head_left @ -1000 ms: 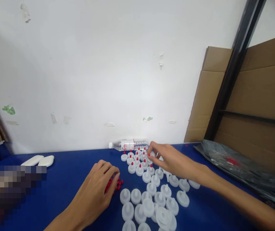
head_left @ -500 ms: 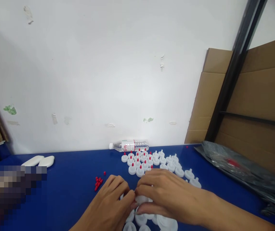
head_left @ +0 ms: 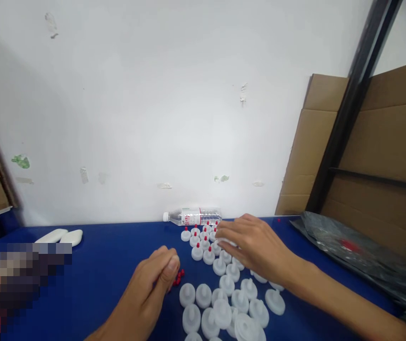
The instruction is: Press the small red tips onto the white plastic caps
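My left hand (head_left: 155, 286) is curled at the table's middle left, thumb on top. Small red caps (head_left: 178, 278) peek out along its fingertips; how many lie inside the curl is hidden. My right hand (head_left: 254, 244) reaches over the far rows, palm down. Its thumb and fingers close around a white nozzle lid (head_left: 227, 242), mostly covered by the hand. Beside those fingertips stand several white lids with red-tipped nozzles (head_left: 197, 253). Nearer to me, plain white nozzle lids (head_left: 192, 318) spread between both forearms, some of them tilted or piled.
A clear plastic bottle (head_left: 192, 216) lies on its side against the wall behind the lids. Two white rounded pieces (head_left: 71, 237) rest at the far left of the blue table (head_left: 113, 260). Grey plastic bags (head_left: 345, 255) lie at the right, before cardboard (head_left: 383, 142) and a dark post.
My hands have parted. The right one went away from me to the red-tipped rows; the left one moved left and down onto the red caps, which now lie further right.
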### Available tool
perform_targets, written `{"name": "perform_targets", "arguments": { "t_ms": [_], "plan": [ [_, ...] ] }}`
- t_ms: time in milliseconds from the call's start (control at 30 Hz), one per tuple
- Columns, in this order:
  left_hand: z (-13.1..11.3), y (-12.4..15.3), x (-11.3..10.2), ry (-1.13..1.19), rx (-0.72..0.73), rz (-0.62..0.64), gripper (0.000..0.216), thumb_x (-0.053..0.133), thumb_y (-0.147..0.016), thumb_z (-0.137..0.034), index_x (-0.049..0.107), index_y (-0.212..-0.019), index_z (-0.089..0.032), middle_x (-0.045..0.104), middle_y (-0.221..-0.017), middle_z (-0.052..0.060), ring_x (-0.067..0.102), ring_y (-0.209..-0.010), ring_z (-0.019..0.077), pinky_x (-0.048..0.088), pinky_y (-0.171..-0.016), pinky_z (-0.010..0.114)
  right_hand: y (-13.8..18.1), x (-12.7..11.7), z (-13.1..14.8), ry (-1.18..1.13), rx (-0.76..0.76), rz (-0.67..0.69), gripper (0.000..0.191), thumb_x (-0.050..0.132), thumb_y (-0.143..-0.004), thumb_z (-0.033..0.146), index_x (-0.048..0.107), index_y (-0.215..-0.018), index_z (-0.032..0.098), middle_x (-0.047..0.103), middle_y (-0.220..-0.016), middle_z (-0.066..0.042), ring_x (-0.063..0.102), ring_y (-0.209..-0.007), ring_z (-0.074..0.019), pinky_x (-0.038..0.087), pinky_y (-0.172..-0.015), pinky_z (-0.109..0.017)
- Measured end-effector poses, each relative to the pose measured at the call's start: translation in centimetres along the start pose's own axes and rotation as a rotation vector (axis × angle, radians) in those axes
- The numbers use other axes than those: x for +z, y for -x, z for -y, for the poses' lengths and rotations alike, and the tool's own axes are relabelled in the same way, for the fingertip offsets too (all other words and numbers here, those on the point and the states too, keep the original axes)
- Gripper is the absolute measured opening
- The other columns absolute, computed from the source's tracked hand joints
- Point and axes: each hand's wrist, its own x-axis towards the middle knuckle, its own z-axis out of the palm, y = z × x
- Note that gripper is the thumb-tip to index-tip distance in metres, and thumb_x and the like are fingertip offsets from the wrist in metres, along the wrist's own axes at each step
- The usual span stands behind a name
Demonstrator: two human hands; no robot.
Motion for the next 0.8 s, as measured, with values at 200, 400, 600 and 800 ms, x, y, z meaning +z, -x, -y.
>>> {"name": "perform_targets", "arguments": {
  "t_ms": [200, 400, 600, 800],
  "plan": [
    [1.3, -1.7, -1.1, -0.278, 0.109, 0.073, 0.03, 0.039, -0.106, -0.038, 0.058, -0.087, -0.024, 0.063, -0.089, 0.002, 0.054, -0.087, 0.0228, 0.046, -0.086, 0.039, -0.3, 1.6, -3.6, -0.071, 0.209, 0.075, 0.012, 0.065, -0.099, 0.032, 0.07, -0.101, 0.022, 0.071, -0.091, -0.005, 0.067, -0.083, -0.0229, 0.045, -0.07, -0.031],
    [2.0, -1.7, -0.5, -0.327, 0.092, 0.101, 0.025, 0.041, -0.106, -0.031, 0.061, -0.093, -0.023, 0.064, -0.096, 0.003, 0.055, -0.094, 0.023, 0.045, -0.09, 0.042, -0.3, 2.6, -5.0, -0.118, 0.291, 0.161, 0.014, 0.068, -0.095, 0.032, 0.076, -0.092, 0.021, 0.07, -0.094, -0.008, 0.067, -0.078, -0.023, 0.044, -0.068, -0.031],
    [2.0, -1.5, -0.5, -0.327, 0.087, 0.109, 0.024, 0.042, -0.106, -0.03, 0.062, -0.096, -0.023, 0.065, -0.097, 0.004, 0.055, -0.095, 0.0233, 0.045, -0.091, 0.044, -0.2, 2.9, -5.4, -0.203, 0.298, 0.256, 0.012, 0.068, -0.092, 0.027, 0.079, -0.088, 0.023, 0.077, -0.082, -0.004, 0.07, -0.07, -0.0204, 0.041, -0.062, -0.028],
    [2.2, -1.5, -0.3, -0.326, 0.064, 0.135, 0.024, 0.043, -0.106, -0.029, 0.063, -0.094, -0.023, 0.065, -0.098, 0.004, 0.056, -0.096, 0.0238, 0.044, -0.093, 0.045, -0.1, 2.7, -5.0, -0.247, 0.27, 0.302, 0.013, 0.069, -0.089, 0.021, 0.081, -0.087, 0.023, 0.079, -0.082, -0.004, 0.072, -0.073, -0.0217, 0.041, -0.063, -0.027]
  ]
}}
